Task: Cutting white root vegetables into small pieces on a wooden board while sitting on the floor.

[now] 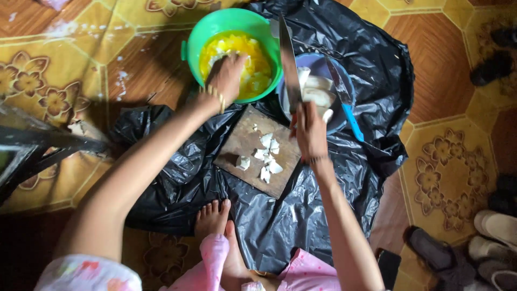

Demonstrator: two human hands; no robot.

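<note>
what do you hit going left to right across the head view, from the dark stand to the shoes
dark stand → green bowl with the left hand in it → right hand holding the knife → blue-handled knife → shoes

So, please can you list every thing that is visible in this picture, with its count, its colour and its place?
green bowl: one, green, far left on the floor, holds yellow liquid and pieces
blue bowl: one, blue, right of the green bowl, holds pale chunks
cutting board: one, brown wood, on the plastic sheet
white pieces: several, white, on the cutting board
plastic sheet: one, black, spread on the patterned floor
knife: one, steel blade, over the blue bowl
shoes: several, grey and dark, right edge
left hand: one, inside the green bowl
right hand: one, grips the knife
</note>
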